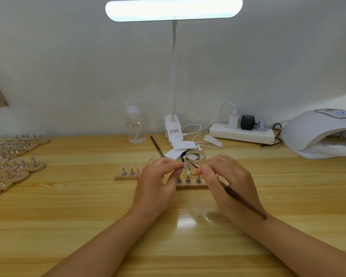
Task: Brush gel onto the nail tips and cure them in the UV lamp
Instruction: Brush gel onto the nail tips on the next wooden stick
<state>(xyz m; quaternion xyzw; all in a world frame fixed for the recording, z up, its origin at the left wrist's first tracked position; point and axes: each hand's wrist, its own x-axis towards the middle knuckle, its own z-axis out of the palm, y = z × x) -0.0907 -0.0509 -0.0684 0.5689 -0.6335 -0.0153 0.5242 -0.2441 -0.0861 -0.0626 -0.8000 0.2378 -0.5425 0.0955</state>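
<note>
One head view. Left hand (158, 176) is pinching a clear nail tip (186, 168) on its stand between thumb and forefinger, just above the wooden holder strip (192, 185). Right hand (226, 176) is pinching a brown gel brush (240, 198), bristles touching the tip just beyond its fingertips. Judgement: tip is light, thin, slick when wet; best held by the stand. UV lamp (316, 132) is standing well apart, right of the fingers.

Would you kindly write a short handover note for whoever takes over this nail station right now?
Left hand pinches a nail tip above the wooden holder strip.
Right hand holds the brush, bristles at that tip.
Gel jar stands open just behind the hands.
UV lamp sits far right, display lit.
Done: cannot tell how many tips are coated.
Left: finish brushing, then cure the tips.
</note>
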